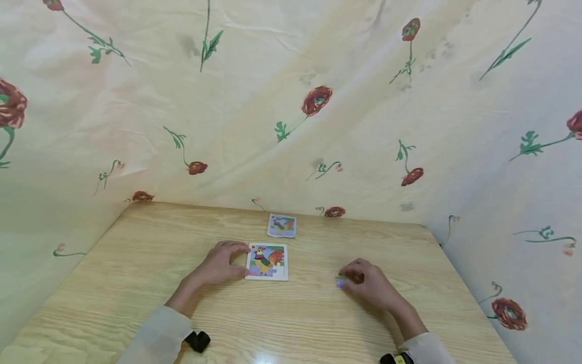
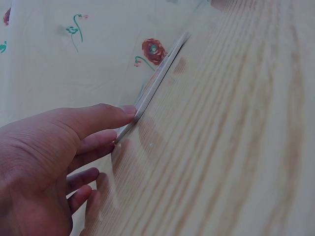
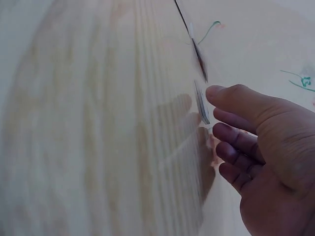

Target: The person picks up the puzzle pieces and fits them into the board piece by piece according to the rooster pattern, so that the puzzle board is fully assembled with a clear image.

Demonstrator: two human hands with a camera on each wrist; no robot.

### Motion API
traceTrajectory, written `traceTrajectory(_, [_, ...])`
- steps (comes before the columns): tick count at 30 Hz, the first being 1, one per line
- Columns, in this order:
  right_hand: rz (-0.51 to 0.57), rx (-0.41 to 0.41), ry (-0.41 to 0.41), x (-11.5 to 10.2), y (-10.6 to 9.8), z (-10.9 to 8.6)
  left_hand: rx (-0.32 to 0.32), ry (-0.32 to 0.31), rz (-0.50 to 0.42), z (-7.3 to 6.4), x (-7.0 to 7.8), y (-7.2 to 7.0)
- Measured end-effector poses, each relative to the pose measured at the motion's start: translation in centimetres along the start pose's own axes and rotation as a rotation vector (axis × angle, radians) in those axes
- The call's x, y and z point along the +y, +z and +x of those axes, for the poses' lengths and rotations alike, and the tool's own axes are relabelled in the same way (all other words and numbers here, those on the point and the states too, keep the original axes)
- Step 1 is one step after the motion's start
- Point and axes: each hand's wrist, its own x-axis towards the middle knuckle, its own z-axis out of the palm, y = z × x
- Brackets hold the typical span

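A square jigsaw puzzle with a rooster picture and a white border lies on the table in the head view. Bare white shows in its lower right part. My left hand holds its left edge, thumb at the near corner and index finger at the far one. In the left wrist view the puzzle appears edge-on beside the thumb. To the right, my right hand pinches a small green and purple puzzle piece between thumb and fingers, apart from the puzzle. The right wrist view shows this hand with fingers curled.
A small card with the same rooster picture lies behind the puzzle. The wooden table meets a flowered cloth at its back and sides. Black devices sit at both wrists.
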Motion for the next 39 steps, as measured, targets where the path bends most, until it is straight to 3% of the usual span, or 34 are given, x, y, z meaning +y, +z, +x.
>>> traceTrajectory(28, [0.009, 0.001, -0.019, 0.1, -0.1, -0.6, 0.003, 0.002, -0.006, -0.2, 0.2, -0.1])
traceTrajectory(39, [-0.001, 0.026, -0.019, -0.7, 0.6, 0.1, 0.004, 0.008, -0.009, -0.2, 0.0, 0.0])
